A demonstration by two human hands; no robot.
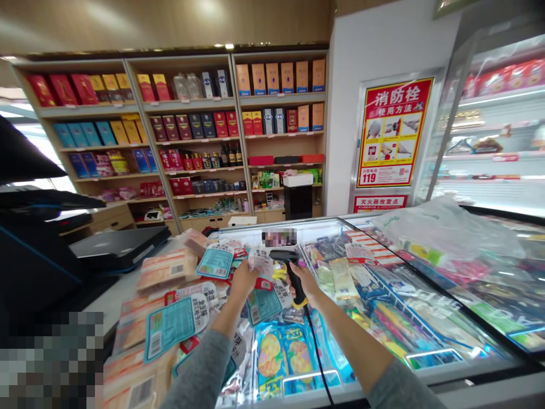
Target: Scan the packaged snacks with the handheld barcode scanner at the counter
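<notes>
A black barcode scanner with a yellow lower end is gripped in my right hand, its head pointing left. Its black cord hangs down toward the front. My left hand pinches a white-and-red packet close in front of the scanner's head. Just below lies a blue-labelled pouch with a barcode. Similar pouches with dark Chinese lettering lie to the left of my left arm, on top of orange-and-white packs.
Below my hands is a glass-topped freezer with colourful packets inside. On its right rests a clear plastic bag. Black counter equipment stands at left. Boxed goods fill the back shelves; a red notice hangs on the wall.
</notes>
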